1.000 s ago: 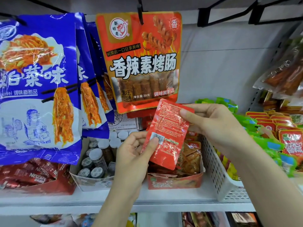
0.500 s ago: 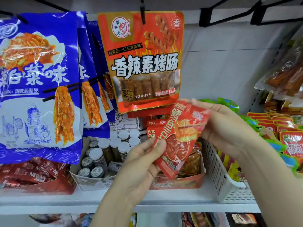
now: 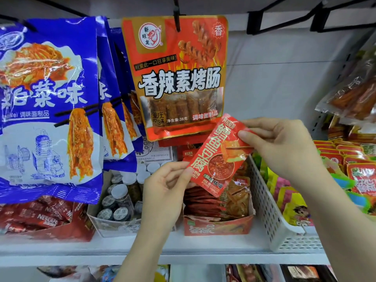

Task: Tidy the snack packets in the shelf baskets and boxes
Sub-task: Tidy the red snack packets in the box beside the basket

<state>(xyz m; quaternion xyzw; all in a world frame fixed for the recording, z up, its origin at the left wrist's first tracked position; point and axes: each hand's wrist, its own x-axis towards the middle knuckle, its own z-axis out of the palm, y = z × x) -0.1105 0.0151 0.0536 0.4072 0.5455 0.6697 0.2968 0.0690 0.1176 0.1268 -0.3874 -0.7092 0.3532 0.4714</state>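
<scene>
Two hands on one red snack packet [image 3: 218, 157], tilted above the red box [image 3: 217, 226]. Left hand [image 3: 164, 192] pinches its lower edge. Right hand [image 3: 282, 147] pinches the top.

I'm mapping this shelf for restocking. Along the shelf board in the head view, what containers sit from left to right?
Nescafe box → box of small jars → red snack box → white perforated basket.

Two bare forearms, left hand [image 3: 164, 192], right hand [image 3: 284, 147], no sleeves, short unpainted nails
</scene>
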